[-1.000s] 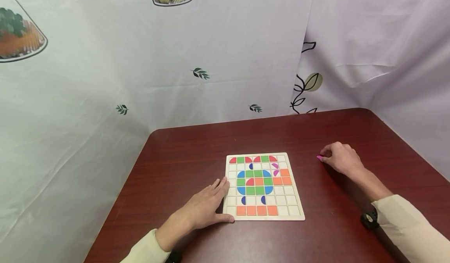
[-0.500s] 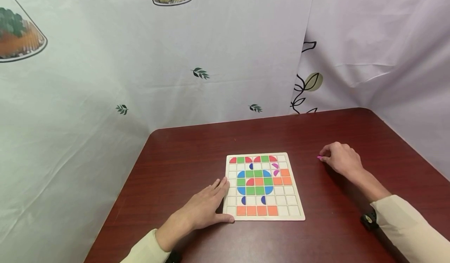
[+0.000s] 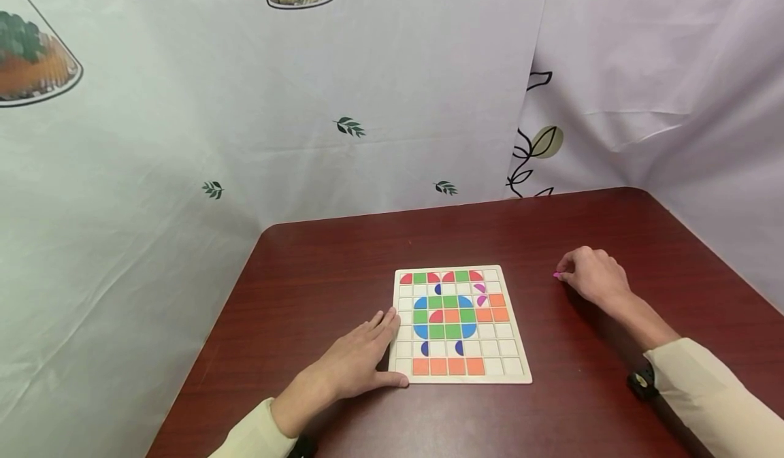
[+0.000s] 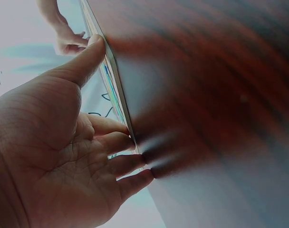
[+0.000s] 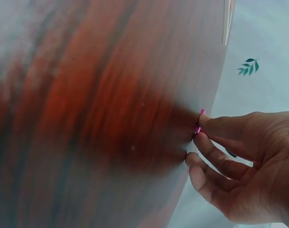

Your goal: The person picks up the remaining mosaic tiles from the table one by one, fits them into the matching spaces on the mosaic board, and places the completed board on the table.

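A square board (image 3: pixel 510 349) with a grid of cells lies flat on the table, bearing red, green, blue, orange, dark blue and magenta pieces. My left hand (image 3: pixel 361 357) rests at its left edge, thumb at the near left corner and fingers stretched along the side. In the left wrist view those fingertips (image 4: pixel 147 176) touch the board's edge and the tabletop. To the right of the board, my right hand (image 3: pixel 594 275) pinches a small magenta piece (image 3: pixel 556 275) low at the table surface. Thumb and fingers partly cover this magenta piece (image 5: pixel 198 129) in the right wrist view.
The dark red-brown wooden table (image 3: pixel 331 260) extends around the board on all sides. A pale printed cloth (image 3: pixel 392 90) hangs close behind the table and along both sides. A black wrist strap (image 3: pixel 643 382) sits at the right sleeve.
The magenta piece has turned slightly in the right fingers and shows less of its face. The left hand and the board keep their place.
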Demonstrator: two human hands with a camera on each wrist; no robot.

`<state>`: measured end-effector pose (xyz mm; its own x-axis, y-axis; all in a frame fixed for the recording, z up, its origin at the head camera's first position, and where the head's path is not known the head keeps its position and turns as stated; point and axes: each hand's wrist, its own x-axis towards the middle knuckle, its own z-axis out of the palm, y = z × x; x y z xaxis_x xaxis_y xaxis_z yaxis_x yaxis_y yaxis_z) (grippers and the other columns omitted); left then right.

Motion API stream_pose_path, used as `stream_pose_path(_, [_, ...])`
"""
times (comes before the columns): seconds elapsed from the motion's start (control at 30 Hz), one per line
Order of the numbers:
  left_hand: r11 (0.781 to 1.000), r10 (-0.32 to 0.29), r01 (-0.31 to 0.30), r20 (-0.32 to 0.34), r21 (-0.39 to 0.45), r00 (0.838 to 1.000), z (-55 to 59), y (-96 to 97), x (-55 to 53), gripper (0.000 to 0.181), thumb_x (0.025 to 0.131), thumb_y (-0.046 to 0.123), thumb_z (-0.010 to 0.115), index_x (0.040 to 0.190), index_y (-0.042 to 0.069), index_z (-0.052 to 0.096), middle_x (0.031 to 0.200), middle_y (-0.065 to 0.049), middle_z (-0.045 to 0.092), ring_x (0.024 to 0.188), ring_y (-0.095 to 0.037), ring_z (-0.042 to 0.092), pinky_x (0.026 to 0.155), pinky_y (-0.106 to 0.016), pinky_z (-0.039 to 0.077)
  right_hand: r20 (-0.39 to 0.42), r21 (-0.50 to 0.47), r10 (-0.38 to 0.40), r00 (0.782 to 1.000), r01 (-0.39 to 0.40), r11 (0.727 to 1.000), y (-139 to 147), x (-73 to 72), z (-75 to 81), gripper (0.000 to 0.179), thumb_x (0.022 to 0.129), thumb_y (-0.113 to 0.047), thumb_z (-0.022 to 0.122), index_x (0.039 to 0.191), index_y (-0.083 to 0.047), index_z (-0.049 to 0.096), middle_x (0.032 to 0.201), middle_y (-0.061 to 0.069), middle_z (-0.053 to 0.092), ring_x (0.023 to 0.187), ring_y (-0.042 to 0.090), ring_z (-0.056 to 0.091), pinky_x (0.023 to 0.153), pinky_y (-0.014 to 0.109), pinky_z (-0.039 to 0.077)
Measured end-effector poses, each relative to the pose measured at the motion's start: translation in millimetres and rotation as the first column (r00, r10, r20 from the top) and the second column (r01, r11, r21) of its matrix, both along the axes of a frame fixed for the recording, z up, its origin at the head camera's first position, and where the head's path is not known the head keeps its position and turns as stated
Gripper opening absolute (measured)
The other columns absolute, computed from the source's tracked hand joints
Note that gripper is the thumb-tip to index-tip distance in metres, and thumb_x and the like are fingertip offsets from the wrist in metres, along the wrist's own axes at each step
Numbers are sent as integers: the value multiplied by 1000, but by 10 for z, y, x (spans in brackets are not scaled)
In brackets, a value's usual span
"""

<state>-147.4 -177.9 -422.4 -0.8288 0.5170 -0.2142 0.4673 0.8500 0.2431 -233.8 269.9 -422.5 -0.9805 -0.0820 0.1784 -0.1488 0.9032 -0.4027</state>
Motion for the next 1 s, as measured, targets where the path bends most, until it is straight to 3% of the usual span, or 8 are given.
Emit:
stream_pose_path(0.37, [1000,-6,6,-7,1,1000,8,4,-1,110,89,69,74,168,7,29,175,-9,24,160,-32,25,123,-54,35,-26,-19,7,1000,-7,1000,-1,-15,-36,10,91,-6,82,86,1,76,80,15,73,71,37,66,66,60,53])
stream_pose_path(1.0, [1000,-1,1,2,10,1000,26,9,13,110,89,69,74,168,7,29,175,-9,25,160,-32,25,122,-55,35,-53,-55,17,998,-20,998,22,3,-13,15,90,-7,83,79,-6,73,72,4,70,69,32,64,67,60,51])
